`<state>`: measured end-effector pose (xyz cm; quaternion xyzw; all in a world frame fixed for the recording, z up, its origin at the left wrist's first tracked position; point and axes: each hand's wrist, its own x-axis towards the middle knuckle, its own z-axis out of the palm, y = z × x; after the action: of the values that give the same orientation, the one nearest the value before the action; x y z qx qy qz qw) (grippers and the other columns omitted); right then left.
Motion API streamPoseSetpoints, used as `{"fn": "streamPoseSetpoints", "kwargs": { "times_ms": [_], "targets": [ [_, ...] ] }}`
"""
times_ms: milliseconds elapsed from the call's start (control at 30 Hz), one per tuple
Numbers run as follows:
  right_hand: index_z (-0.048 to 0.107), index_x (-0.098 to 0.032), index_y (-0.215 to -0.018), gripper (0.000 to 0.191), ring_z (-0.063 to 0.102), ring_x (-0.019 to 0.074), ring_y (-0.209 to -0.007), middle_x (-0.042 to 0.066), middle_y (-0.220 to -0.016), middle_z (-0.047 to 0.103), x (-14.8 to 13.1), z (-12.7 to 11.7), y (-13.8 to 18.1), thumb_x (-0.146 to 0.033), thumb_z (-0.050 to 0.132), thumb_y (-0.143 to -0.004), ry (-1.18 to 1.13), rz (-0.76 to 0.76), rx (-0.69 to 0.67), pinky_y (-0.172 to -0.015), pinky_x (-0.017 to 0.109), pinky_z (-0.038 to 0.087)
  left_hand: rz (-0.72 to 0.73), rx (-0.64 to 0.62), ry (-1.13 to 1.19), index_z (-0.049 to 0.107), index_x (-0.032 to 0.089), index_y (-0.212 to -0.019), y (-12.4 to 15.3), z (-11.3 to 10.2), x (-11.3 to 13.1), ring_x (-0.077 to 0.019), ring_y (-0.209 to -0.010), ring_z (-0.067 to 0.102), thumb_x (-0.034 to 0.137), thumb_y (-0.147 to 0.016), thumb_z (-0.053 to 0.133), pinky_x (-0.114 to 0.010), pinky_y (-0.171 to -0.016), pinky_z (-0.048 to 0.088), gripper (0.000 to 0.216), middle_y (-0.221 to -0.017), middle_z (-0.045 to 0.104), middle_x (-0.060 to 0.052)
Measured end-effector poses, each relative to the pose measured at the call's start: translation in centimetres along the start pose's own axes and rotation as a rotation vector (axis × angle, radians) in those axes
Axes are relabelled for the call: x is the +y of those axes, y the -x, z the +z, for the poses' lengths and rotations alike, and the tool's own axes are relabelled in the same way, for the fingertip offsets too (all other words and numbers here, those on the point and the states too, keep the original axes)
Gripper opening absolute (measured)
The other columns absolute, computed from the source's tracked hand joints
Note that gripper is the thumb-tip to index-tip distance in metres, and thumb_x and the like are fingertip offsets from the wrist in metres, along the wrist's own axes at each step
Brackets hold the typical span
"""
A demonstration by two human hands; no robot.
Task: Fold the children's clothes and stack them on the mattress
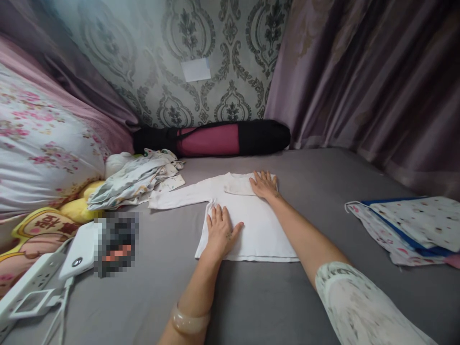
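Note:
A small white long-sleeved shirt (257, 225) lies flat on the grey sheet, its hem toward me. One sleeve stretches out to the left, while the other is folded inward across the chest just below the neckline. My left hand (220, 230) rests on the lower left part of the body, fingers spread, near some creases under the left armpit. At the upper right shoulder, my right hand (264, 184) presses flat on the folded sleeve with its fingers apart. Neither hand grips anything.
Rumpled patterned clothes (143, 177) lie at the left, near a yellow plush toy (77, 208). A power strip (34, 278) and white power bank (81, 251) sit front left. Folded clothes (413, 225) lie at the right. A black and maroon long bag (212, 139) lines the wall.

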<state>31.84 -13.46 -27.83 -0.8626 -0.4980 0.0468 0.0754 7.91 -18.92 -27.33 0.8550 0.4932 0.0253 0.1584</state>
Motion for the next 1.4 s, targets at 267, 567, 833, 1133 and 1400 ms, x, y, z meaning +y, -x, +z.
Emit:
{"fn": "streamPoseSetpoints", "kwargs": {
  "times_ms": [267, 567, 833, 1133, 1400],
  "targets": [
    [0.018, -0.024, -0.155, 0.065, 0.006, 0.0342, -0.147, 0.012, -0.161, 0.016, 0.2, -0.9, -0.3, -0.055, 0.015, -0.098, -0.031, -0.008, -0.094, -0.114, 0.06, 0.007, -0.007, 0.059, 0.046, 0.034, 0.003, -0.144, 0.1, -0.2, 0.2, -0.0366, -0.147, 0.014, 0.051, -0.092, 0.044, -0.054, -0.117, 0.014, 0.071, -0.156, 0.022, -0.026],
    [0.025, -0.02, -0.153, 0.063, 0.008, 0.0285, -0.148, 0.014, -0.162, 0.01, -1.0, 0.1, 0.6, -0.051, 0.015, -0.099, 0.019, -0.126, -0.054, -0.116, 0.054, 0.007, 0.075, 0.228, 0.035, 0.049, 0.009, -0.129, 0.2, -0.1, -0.6, -0.0344, -0.139, 0.035, 0.04, -0.091, 0.05, -0.052, -0.112, 0.029, 0.049, -0.146, 0.043, -0.023],
    [0.026, -0.021, -0.153, 0.063, 0.008, 0.0291, -0.148, 0.014, -0.162, 0.009, -1.0, -0.2, -0.1, -0.052, 0.02, -0.099, 0.001, -0.097, -0.104, -0.115, 0.055, 0.007, -0.037, 0.377, 0.184, 0.06, 0.019, -0.116, -0.3, -1.5, -1.1, -0.0257, -0.11, 0.057, 0.032, -0.094, 0.045, -0.038, -0.095, 0.044, 0.03, -0.12, 0.063, -0.012],
    [0.036, -0.015, -0.147, 0.054, 0.014, 0.0254, -0.146, 0.014, -0.158, 0.024, -7.3, -0.6, 2.0, -0.022, 0.04, -0.093, -0.041, -0.43, 0.052, -0.116, 0.048, 0.008, -0.305, 0.365, 0.211, 0.064, 0.022, -0.119, -1.8, -3.1, -3.4, -0.03, -0.107, 0.055, 0.029, -0.093, 0.044, -0.041, -0.091, 0.042, 0.034, -0.112, 0.064, -0.012],
    [0.064, -0.018, -0.118, 0.034, 0.057, 0.022, -0.114, 0.01, -0.12, 0.067, -18.2, -1.7, 2.1, -0.023, 0.039, -0.095, -0.169, -0.692, -0.053, -0.096, 0.03, 0.039, -0.329, 0.338, 0.211, 0.063, 0.017, -0.114, -2.7, -2.7, -4.1, -0.0311, -0.107, 0.057, 0.024, -0.092, 0.039, -0.042, -0.089, 0.044, 0.033, -0.11, 0.066, -0.015]
  ]
}}
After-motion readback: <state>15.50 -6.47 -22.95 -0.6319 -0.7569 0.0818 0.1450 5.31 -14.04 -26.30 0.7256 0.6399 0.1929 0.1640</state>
